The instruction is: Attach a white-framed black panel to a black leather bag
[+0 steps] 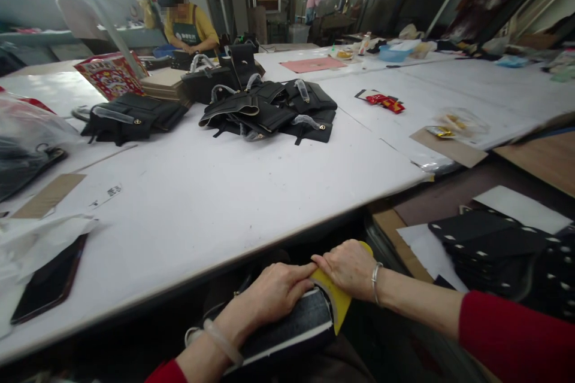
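Just below the table's front edge, over my lap, is a black bag part point(290, 326) with a dark grey, textured face and white strips along its edges. My left hand point(281, 290) is closed over its upper side, thumb and fingers pressing near the right end. Against that end rests a yellow sheet-like piece point(342, 305) with a curved pale edge. My right hand point(348, 269) grips this piece from above, its fingers folded. The two hands' fingertips meet at the top of the yellow piece. The underside of the bag part is hidden.
Black handbags point(269, 108) with wrapped handles lie on the white table point(215, 203). A phone point(49, 281) is at left. Stacked black pieces point(494, 245) sit on the right. Across the table works a person in a green apron point(186, 33).
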### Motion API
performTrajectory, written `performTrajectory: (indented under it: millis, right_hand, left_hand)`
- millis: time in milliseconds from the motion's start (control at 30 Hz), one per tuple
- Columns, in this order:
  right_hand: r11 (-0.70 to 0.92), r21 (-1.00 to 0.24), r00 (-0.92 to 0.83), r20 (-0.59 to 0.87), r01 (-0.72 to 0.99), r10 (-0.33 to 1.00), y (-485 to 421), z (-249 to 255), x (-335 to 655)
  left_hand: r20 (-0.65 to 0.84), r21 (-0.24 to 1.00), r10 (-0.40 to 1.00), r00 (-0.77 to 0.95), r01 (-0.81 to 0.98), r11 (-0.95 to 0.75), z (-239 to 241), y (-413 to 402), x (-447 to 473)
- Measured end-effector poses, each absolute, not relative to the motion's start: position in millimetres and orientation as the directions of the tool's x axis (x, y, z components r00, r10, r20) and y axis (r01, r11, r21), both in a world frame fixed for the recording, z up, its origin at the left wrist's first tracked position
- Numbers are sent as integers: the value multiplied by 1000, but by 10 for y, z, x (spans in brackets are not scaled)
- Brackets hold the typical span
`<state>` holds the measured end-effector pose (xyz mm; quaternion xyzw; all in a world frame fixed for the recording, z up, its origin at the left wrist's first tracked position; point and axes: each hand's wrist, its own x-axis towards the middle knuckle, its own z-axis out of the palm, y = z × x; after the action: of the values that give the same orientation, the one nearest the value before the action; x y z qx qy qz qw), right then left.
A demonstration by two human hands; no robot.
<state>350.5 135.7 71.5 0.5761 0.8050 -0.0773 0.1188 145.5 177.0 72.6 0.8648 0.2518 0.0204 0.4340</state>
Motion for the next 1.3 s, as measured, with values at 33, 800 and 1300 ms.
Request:
performTrajectory:
  millis: [33,800,1300]
  right_hand:
    - [316,13,-300,-281,949,912,1346,711,3503]
    - [128,-10,-126,-262,992,957,931,742,3315]
    - [-400,-762,42,-442,509,896,739,459,3621]
  left_hand:
    - [-180,757,449,875,414,-505,724,1771,1457]
    - [-351,869,451,821,465,-168,687,1849,1487]
    - [-484,848,492,723,526,62,667,1923,1602]
